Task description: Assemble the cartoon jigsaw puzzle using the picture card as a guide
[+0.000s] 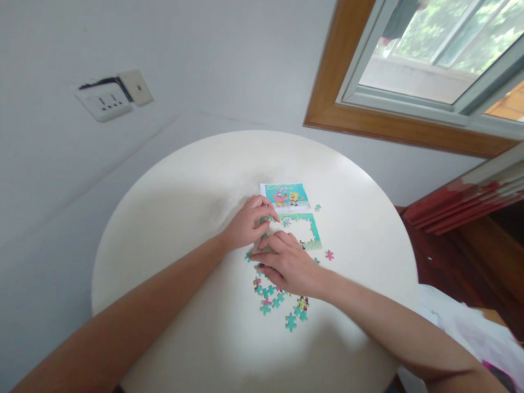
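My left hand (249,222) lies at the left side of a partly assembled jigsaw puzzle (316,233), its fingers bent over that edge and its thumb apart from them. A green border with gaps in the middle shows beyond my hands. My right hand (286,263) is stretched over the puzzle's near edge and the loose puzzle pieces (268,292), fingers spread and pointing left. Close to its fingertips is a teal piece (248,256). I make out nothing held in either hand, though the undersides of the fingers are hidden. Teal, pink and yellow pieces lie scattered nearer me.
Behind the puzzle lies a box with a cartoon picture (286,196). A teal piece (318,207) and a pink piece (329,255) lie apart on the right. All rest on a round white table (164,218) against a wall with a socket (105,101).
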Tool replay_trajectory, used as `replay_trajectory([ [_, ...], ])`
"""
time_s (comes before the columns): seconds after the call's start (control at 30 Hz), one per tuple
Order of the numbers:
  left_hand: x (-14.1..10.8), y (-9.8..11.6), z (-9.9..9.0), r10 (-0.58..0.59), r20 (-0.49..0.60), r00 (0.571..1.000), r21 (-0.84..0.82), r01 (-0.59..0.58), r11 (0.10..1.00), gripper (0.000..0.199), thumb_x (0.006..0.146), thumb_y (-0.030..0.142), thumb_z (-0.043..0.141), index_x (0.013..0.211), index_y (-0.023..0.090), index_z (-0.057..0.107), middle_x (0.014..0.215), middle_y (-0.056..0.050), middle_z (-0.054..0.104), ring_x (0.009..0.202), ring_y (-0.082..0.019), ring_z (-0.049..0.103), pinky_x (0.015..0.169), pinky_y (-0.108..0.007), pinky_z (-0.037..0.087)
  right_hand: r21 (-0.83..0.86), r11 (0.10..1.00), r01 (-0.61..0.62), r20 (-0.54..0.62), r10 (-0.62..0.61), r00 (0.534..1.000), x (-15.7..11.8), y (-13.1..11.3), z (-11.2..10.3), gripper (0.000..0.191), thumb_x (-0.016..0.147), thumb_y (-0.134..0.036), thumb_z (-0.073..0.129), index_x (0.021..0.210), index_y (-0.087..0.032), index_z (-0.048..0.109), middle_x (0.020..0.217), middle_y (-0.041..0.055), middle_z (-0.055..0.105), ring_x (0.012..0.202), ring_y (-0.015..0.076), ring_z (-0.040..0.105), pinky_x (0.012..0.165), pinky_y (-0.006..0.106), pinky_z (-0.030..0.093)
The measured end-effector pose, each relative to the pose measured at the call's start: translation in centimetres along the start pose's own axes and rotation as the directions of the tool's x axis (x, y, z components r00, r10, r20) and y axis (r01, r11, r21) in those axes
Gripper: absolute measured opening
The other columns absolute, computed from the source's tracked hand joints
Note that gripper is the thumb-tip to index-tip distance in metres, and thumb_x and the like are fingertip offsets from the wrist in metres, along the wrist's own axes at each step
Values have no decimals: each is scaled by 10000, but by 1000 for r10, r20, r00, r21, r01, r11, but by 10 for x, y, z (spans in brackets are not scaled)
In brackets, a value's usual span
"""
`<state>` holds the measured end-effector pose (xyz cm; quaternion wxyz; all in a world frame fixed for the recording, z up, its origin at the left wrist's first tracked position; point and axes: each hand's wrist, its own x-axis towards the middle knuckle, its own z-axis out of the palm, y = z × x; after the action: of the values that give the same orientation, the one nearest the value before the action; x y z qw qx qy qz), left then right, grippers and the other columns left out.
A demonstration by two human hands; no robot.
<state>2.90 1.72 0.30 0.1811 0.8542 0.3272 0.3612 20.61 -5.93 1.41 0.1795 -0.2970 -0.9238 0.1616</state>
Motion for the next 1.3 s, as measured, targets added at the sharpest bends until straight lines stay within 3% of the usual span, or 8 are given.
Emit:
replay_trajectory([
  [0.2,0,0,0,14,3,1000,18,-14,1000,292,767,35,478,876,201,692,977,-36,549,992,-189,520,947,-368,400,108,987,120,54,-126,991,-7,4,-13,168,897,-282,594,1000,-258,724,1085,38,629,1070,198,480,965,354,358],
  [0.33,0,0,1,1,4,1000,28,-1,1000,300,767,33,482,892,208,691,991,-36,543,1001,-186,517,950,-361,400,134,977,164,98,-178,979,-14,8,-19,220,838,-331,673,1043,-266,715,1113,31,621,1097,201,481,995,351,342],
  [1.3,0,1,-1,-38,-30,999,50,40,998,284,766,27,475,837,207,683,972,-32,549,979,-190,529,919,-354,427,55,985,163,68,-166,984,-17,10,-12,154,888,-349,614,936,-232,703,1050,48,629,1030,197,493,954,357,351],
])
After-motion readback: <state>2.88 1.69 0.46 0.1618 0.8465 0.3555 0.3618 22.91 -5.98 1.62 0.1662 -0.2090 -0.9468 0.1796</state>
